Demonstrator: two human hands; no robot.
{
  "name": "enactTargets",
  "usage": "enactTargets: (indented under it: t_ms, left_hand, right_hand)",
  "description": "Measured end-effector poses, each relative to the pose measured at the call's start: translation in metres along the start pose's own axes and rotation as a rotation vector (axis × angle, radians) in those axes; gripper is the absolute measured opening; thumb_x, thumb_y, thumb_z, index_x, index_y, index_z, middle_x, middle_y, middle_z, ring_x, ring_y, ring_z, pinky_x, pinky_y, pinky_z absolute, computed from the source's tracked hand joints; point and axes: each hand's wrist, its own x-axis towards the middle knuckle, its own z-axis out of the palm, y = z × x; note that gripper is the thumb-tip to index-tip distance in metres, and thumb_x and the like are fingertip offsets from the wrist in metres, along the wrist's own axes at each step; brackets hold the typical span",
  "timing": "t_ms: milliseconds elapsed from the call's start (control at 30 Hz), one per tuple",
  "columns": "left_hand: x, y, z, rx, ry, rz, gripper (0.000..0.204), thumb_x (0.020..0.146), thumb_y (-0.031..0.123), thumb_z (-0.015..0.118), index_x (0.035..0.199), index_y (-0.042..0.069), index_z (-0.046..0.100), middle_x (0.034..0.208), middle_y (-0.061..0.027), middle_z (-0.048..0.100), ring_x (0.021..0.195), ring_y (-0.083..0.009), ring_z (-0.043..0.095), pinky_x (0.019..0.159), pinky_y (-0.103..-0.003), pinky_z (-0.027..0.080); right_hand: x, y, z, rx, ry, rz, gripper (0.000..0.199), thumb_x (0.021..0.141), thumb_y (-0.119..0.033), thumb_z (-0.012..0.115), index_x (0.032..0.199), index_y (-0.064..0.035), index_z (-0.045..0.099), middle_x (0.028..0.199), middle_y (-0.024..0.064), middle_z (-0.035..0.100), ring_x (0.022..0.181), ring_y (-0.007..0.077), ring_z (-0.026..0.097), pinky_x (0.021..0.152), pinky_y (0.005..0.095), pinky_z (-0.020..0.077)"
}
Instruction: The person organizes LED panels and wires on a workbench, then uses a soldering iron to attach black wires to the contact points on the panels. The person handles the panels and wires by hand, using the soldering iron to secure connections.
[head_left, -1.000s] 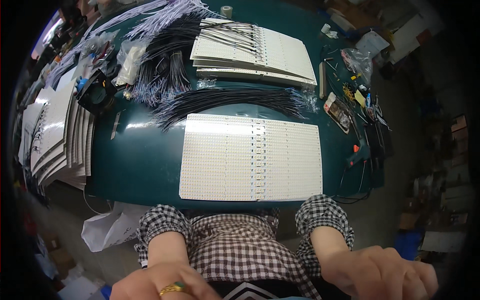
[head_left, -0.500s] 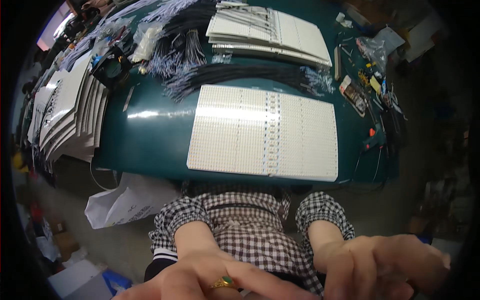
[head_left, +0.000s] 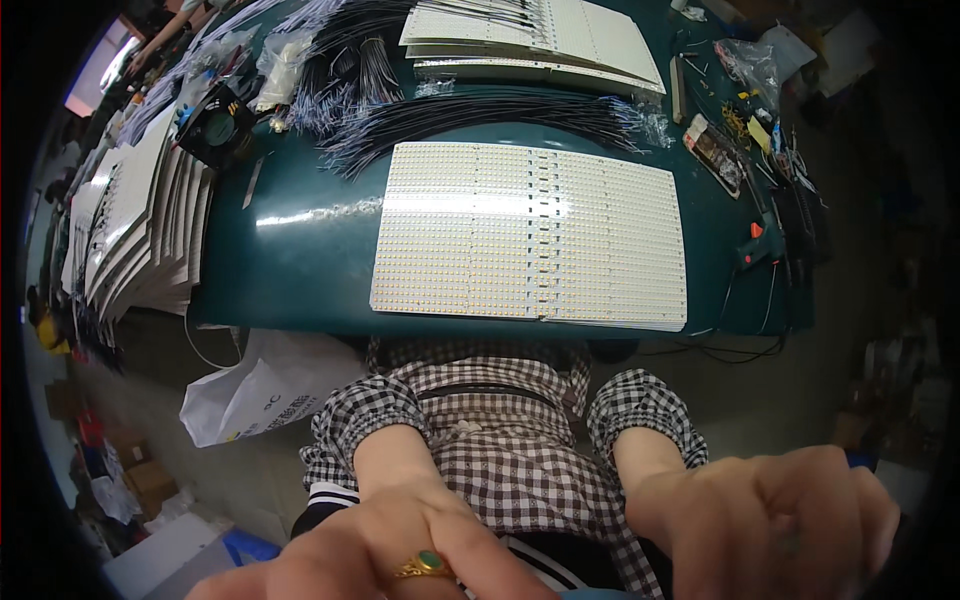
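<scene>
Both my hands are raised close to the camera at the lower edge, away from the table. My left hand (head_left: 390, 550) wears a gold ring with a green stone (head_left: 428, 563). Its fingers run out of the picture, so whether they hold anything is hidden. On the other side, my right hand (head_left: 775, 525) has its fingers bent inward, and what lies within them cannot be made out. Beyond them, at the table's near edge, lies a white LED panel (head_left: 450, 255) with rows of small yellowish dots. Neither hand touches it.
The green table (head_left: 290, 270) carries black cable bundles (head_left: 480, 118), more white panels (head_left: 590, 45) at the back and a panel stack (head_left: 150, 215) at left. A black boxy device (head_left: 212, 125) stands near that stack. At right are a dark tool with red parts (head_left: 757, 248) and a plastic bag (head_left: 745, 65).
The view has shifted, so the table and panel sit higher in the picture. My left hand has shifted left, and my right hand has risen with its fingers more curled.
</scene>
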Motion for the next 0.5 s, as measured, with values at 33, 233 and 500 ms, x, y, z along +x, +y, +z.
enactTargets:
  t_ms: [33,233,500]
  left_hand:
    - [0.001,-0.001,-0.005,0.017,0.004,0.012,0.039,0.093,0.017,0.057,0.131,0.022,0.054,0.110,0.0013,0.060,0.075,-0.0174,0.062,0.085,-0.033,0.042]
    - [0.015,0.000,-0.024,0.154,-0.018,0.066,0.040,0.092,0.018,0.059,0.131,0.022,0.054,0.109,0.0003,0.060,0.074,-0.0160,0.061,0.084,-0.032,0.042]
    - [0.048,0.010,-0.062,-0.180,-0.454,0.143,0.033,0.092,0.015,0.058,0.125,0.020,0.057,0.094,-0.0029,0.063,0.073,-0.0110,0.059,0.076,-0.026,0.046]
  right_hand:
    - [0.004,-0.006,-0.009,0.000,-0.068,0.124,0.032,0.093,-0.026,0.052,0.123,-0.0153,0.057,0.119,0.0073,0.055,0.089,0.0271,0.064,0.088,0.0404,0.0450]
    - [0.012,0.008,-0.039,-0.004,-0.226,-0.073,0.031,0.093,-0.024,0.053,0.121,-0.0127,0.058,0.120,0.0075,0.054,0.089,0.0259,0.063,0.086,0.0366,0.0476]
    - [0.048,0.022,-0.046,-0.317,-0.402,-0.922,0.022,0.088,-0.007,0.055,0.109,-0.0077,0.059,0.111,-0.0003,0.056,0.089,0.0103,0.060,0.058,0.0241,0.0478]
